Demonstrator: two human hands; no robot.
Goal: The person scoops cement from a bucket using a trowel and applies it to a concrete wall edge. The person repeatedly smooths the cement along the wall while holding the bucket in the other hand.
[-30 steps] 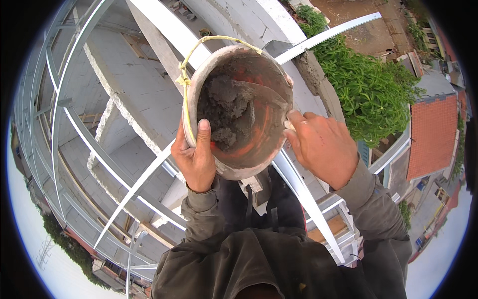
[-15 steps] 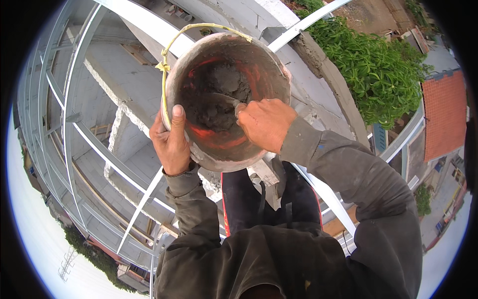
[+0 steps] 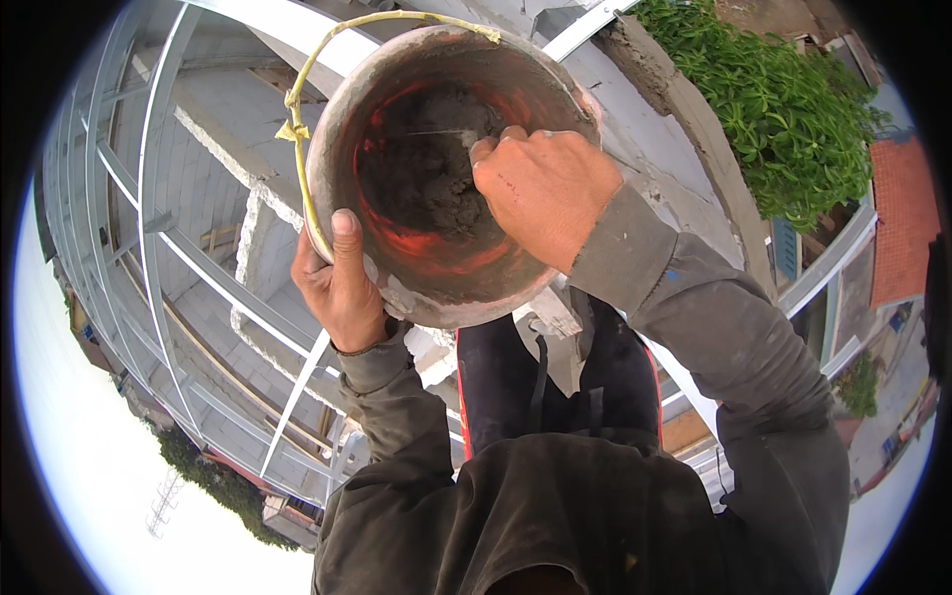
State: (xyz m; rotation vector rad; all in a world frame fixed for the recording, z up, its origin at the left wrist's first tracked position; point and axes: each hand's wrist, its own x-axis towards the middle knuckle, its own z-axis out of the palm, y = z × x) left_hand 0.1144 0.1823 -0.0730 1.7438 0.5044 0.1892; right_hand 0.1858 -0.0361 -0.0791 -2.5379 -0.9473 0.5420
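A round bucket, crusted with dried cement and reddish inside, is tilted in front of my chest. Wet grey mortar lies in its bottom. My left hand grips the bucket's near-left wall, the thumb over the rim and the fingers beneath. My right hand reaches over the right rim, its fist closed round the handle of a trowel. Only a thin edge of the blade shows against the mortar; the handle is hidden in my fist. A yellow cord handle loops over the bucket's far-left side.
Metal framing bars cross the left side, above grey block walls far below. A mortar-topped wall edge curves along the right. Beyond it stand a leafy tree and a red tiled roof. A metal bar passes beside my legs.
The bucket has come up closer, shifting slightly toward the far side. My right fist has turned with the trowel, whose blade now shows edge-on. My left hand keeps its hold.
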